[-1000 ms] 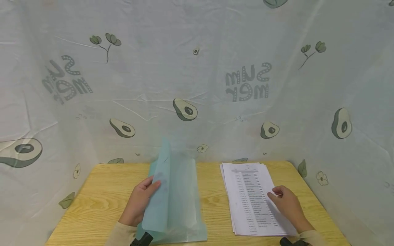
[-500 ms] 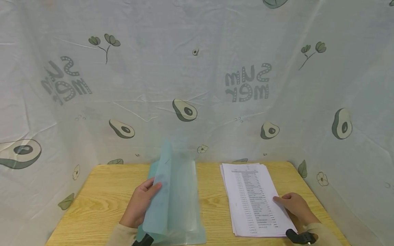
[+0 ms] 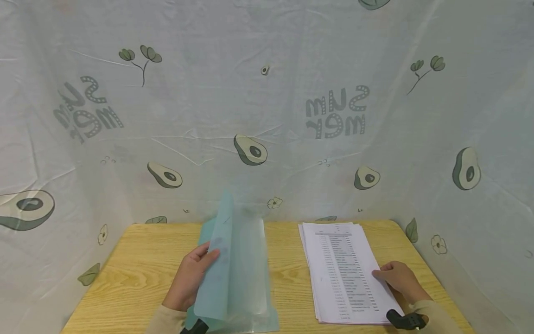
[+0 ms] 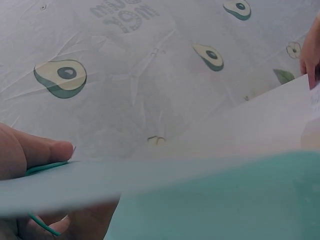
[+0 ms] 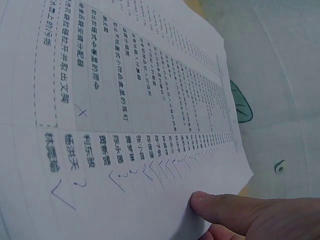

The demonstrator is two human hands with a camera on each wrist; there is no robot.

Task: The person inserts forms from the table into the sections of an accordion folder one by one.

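Note:
A translucent light-blue plastic folder [image 3: 250, 264] lies at the left of the table in the head view. My left hand [image 3: 188, 280] pinches its raised cover [image 3: 214, 276], thumb on the near face and fingers behind. In the left wrist view the thumb [image 4: 52, 152] presses over the edge of this cover. To the right lies a stack of printed papers [image 3: 340, 273], its sheets slightly fanned. My right hand [image 3: 401, 279] grips the stack's right edge with the thumb on top. Handwritten ticks and question marks show on the top sheet [image 5: 125, 165] in the right wrist view.
Folder and papers share a light wooden table [image 3: 288, 264], with a strip of bare wood between them. A pale curtain [image 3: 267, 102] printed with avocados and leaves closes off the back and both sides. Dark straps circle both wrists.
My right hand has shifted down and right along the papers' edge, and its thumb has come down onto the top sheet. The left hand keeps the folder cover raised, nearly unmoved.

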